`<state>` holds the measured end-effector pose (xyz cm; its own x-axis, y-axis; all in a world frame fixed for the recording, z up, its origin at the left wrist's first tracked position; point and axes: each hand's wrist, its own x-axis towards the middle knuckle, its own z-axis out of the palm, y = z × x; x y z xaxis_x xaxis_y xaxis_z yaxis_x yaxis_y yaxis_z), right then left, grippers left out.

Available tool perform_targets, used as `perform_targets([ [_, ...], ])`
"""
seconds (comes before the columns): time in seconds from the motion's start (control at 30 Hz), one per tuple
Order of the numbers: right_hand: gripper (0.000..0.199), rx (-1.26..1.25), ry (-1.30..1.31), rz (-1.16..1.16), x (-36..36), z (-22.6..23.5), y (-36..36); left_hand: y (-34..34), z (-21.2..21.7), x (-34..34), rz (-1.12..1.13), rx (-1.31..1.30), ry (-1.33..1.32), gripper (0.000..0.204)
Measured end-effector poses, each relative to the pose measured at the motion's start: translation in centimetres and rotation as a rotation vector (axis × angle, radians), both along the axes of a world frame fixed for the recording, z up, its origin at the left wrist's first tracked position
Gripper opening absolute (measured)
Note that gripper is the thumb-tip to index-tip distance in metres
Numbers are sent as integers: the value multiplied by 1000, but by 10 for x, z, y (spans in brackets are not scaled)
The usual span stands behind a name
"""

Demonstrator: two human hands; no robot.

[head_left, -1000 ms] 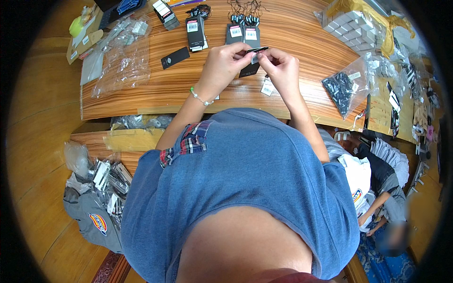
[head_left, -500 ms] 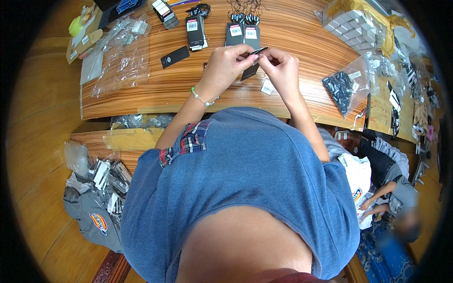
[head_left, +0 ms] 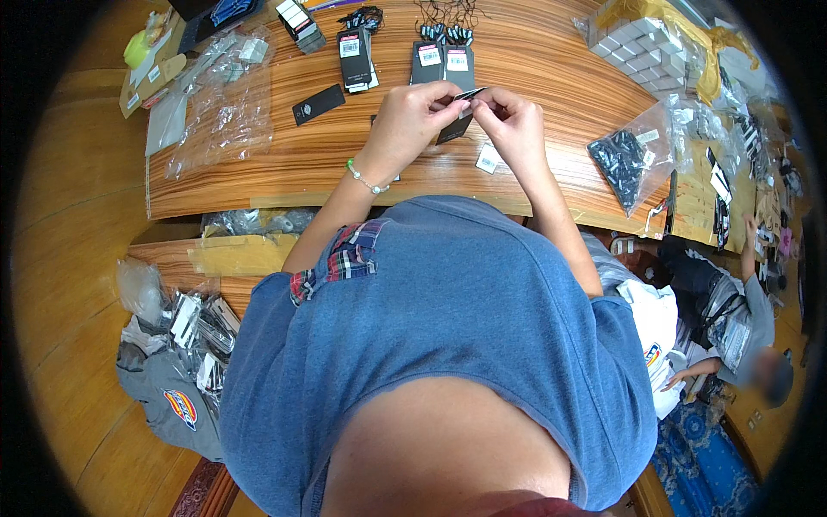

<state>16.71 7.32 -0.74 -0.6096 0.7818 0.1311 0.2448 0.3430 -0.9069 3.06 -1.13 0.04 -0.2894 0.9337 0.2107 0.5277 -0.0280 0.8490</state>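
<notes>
Over the table's middle, my left hand (head_left: 418, 116) and my right hand (head_left: 514, 125) meet at a black hang tag (head_left: 455, 129). Thumbs and fingers of both hands pinch its upper end, and the lower part hangs down between them. Some white shows at the pinched edge; its exact layers are hidden by my fingers. Just below my right hand lies a small white barcode sticker (head_left: 488, 158). Beyond my hands are stacked black hang tags (head_left: 443, 59) with black strings, and another stack of tags (head_left: 355, 65) stands to their left. A single black tag (head_left: 319, 104) lies left of my left hand.
Clear plastic bags (head_left: 228, 103) cover the table's left part. At right lie a bag of black items (head_left: 622, 168) and a wrapped pack of white boxes (head_left: 642, 47). Grey garments (head_left: 168, 396) are low at left. A co-worker (head_left: 745, 327) bends over white garments at lower right.
My hands stay almost in place, still pinching the tag, whose hanging part has shifted slightly up and left. The co-worker has moved right and stretched one arm toward the far shelf.
</notes>
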Motion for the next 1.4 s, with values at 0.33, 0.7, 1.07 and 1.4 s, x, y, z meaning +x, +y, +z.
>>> perform_targets([
  [0.33,16,-225,166,54,3,-10,7,2,1,-3,29,24,-134,16],
  [0.7,14,-226,117,33,5,1,3,3,2,-3,22,28,-165,16],
  [1.07,12,-226,105,37,4,-2,5,3,1,-2,21,9,-151,17],
  [1.4,14,-234,59,44,3,1,5,4,-3,-2,32,78,-95,16],
])
